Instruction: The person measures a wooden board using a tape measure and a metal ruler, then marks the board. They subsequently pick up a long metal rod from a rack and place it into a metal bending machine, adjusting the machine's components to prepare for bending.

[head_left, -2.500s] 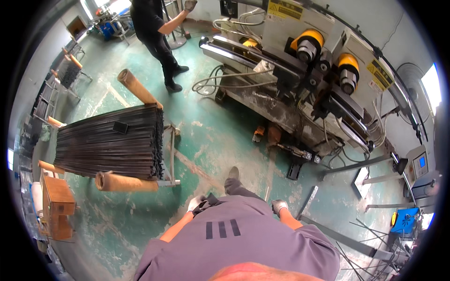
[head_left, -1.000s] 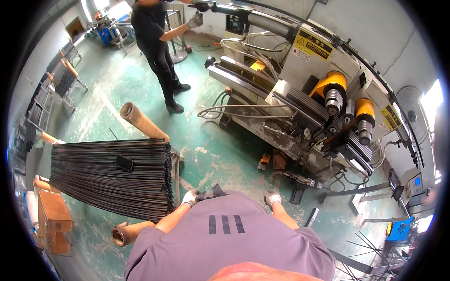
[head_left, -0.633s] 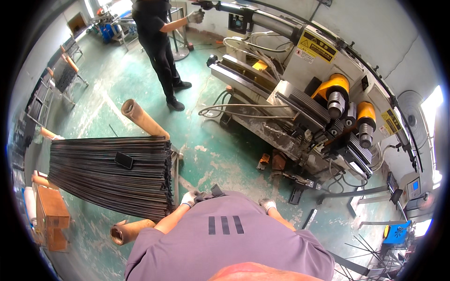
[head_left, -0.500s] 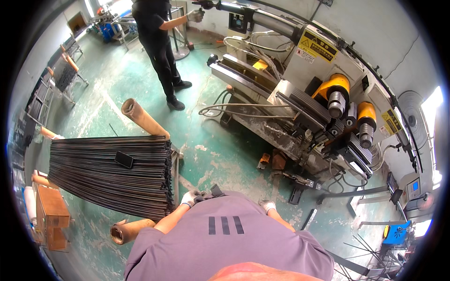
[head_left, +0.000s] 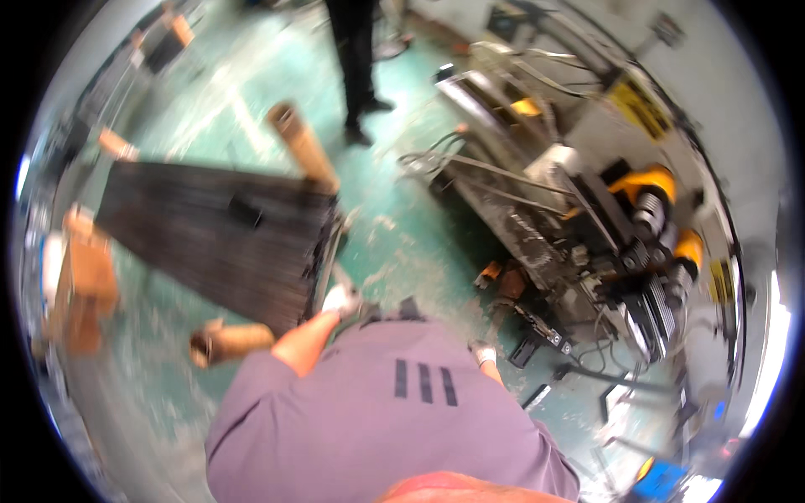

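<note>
Left hand [head_left: 340, 299], gloved, at near corner of rod rack [head_left: 323, 251], grip too blurred to tell | right hand [head_left: 482, 353] gloved, hanging free, seems empty | dark rod bundle [head_left: 210, 239] lies across rack, full | judging: no rod lifted yet, feeding machine [head_left: 587, 226] all ahead

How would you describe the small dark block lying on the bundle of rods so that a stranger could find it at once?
Start at the wide bundle of thin dark rods on the green floor, left of the grey machine. On its top surface lies a small dark block, the only separate object resting on the rods, unlike the cardboard tubes at the edges.
</note>
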Motion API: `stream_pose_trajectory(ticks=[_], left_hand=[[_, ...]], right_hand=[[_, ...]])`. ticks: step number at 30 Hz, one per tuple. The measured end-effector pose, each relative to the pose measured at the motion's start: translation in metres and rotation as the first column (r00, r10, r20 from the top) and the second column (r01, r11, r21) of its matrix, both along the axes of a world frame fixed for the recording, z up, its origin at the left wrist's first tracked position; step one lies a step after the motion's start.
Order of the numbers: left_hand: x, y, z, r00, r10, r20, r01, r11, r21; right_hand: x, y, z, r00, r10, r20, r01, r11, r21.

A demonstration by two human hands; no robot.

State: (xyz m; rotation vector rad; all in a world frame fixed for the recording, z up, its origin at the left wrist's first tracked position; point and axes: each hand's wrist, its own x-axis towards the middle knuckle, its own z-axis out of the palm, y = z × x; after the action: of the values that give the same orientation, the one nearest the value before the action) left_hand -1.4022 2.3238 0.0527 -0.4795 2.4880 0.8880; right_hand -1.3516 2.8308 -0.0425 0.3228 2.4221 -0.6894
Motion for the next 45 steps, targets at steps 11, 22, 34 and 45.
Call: stream_pose_trajectory(ticks=[11, 22, 34, 45], left_hand=[[-0.002, -0.068, 0.031, 0.698, 0.671, -0.250, -0.696, 0.718, -0.013], [0.031, -0.158, 0.049, 0.516, 0.808, -0.284, -0.856, 0.478, -0.195], [-0.013, -0.212, -0.018, 0.832, 0.538, 0.136, -0.440, 0.789, -0.429], [-0.026, -0.184, 0.002, 0.768, 0.639, 0.042, -0.561, 0.704, -0.434]], right_hand=[[0.001, 0.052, -0.016, 0.997, 0.077, 0.024, -0.076, 0.997, -0.031], [-0.036, -0.001, 0.069, 0.989, -0.138, -0.057, 0.124, 0.972, -0.200], [-0.030, 0.030, -0.026, 0.998, 0.015, 0.066, -0.018, 0.998, 0.053], [-0.047, 0.011, 0.003, 0.988, 0.150, 0.036, -0.151, 0.988, 0.029]])
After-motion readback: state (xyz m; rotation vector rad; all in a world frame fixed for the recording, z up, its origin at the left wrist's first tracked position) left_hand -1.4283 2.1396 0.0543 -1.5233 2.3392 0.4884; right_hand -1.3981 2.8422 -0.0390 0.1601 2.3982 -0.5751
